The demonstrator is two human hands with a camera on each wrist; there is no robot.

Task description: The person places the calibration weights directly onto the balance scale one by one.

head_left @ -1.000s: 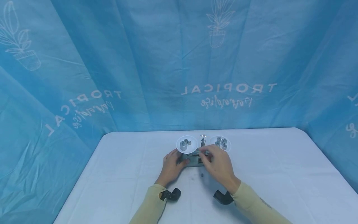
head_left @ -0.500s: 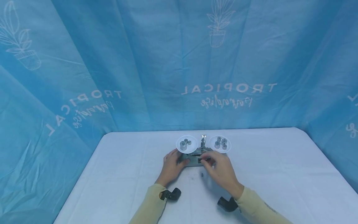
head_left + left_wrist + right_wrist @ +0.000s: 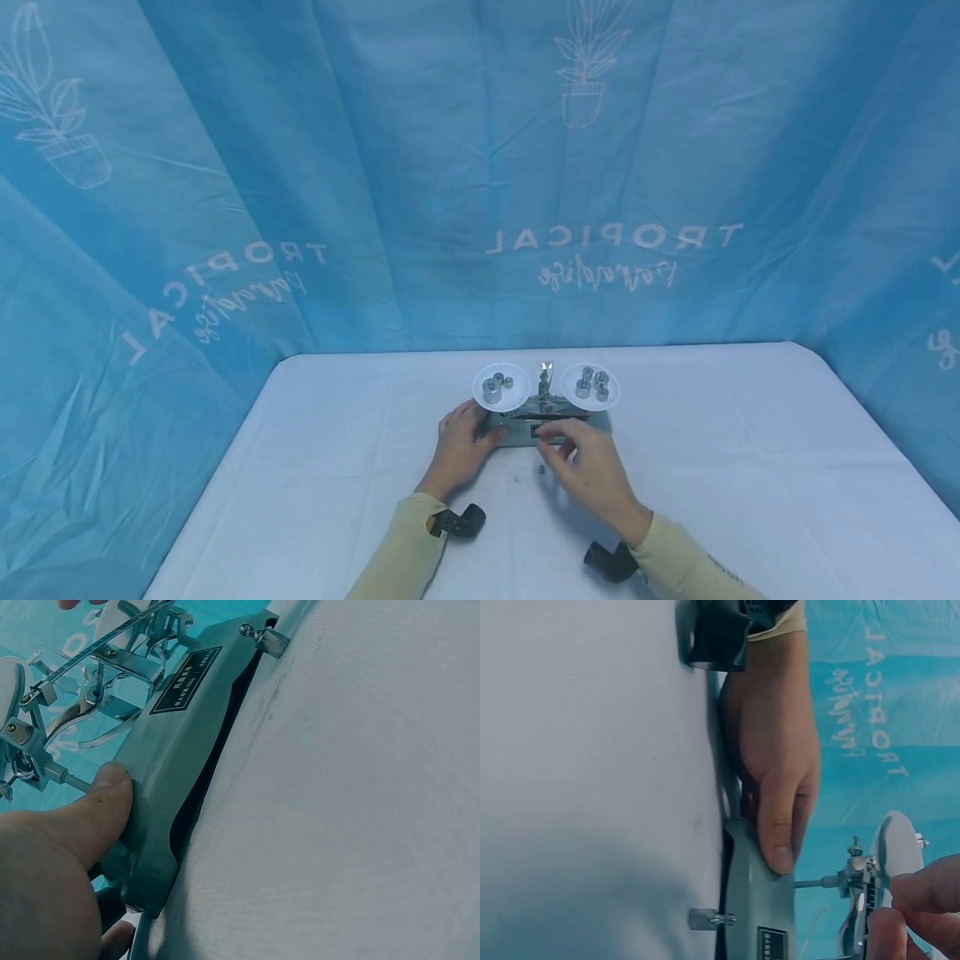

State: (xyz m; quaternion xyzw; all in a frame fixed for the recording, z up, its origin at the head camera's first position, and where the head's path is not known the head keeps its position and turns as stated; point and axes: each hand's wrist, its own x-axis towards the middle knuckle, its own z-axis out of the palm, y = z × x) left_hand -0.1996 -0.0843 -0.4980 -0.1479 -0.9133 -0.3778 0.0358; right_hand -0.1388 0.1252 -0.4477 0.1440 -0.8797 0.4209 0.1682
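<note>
A balance scale with a grey-green base (image 3: 517, 433) stands near the table's far side. Its left white pan (image 3: 480, 398) bears three metal weights (image 3: 491, 390); several more weights (image 3: 583, 387) sit on the right pan (image 3: 612, 398). My left hand (image 3: 459, 450) holds the base's left end, its thumb (image 3: 111, 787) lying on the front face. Before the base's right half, my right hand (image 3: 592, 467) hovers with bent index finger and thumb close together; nothing shows between them. In the right wrist view, those fingertips (image 3: 907, 889) appear close to the scale's beam (image 3: 870, 892).
One small metal weight (image 3: 542, 470) lies on the white tablecloth (image 3: 360, 483) in front of the base. Blue printed curtains (image 3: 420, 208) surround the table. A black camera mount (image 3: 468, 521) sits at my left wrist, another (image 3: 611, 562) at my right.
My right hand has drawn back from the beam toward me, uncovering the right pan and more of the base. My left hand stays in place.
</note>
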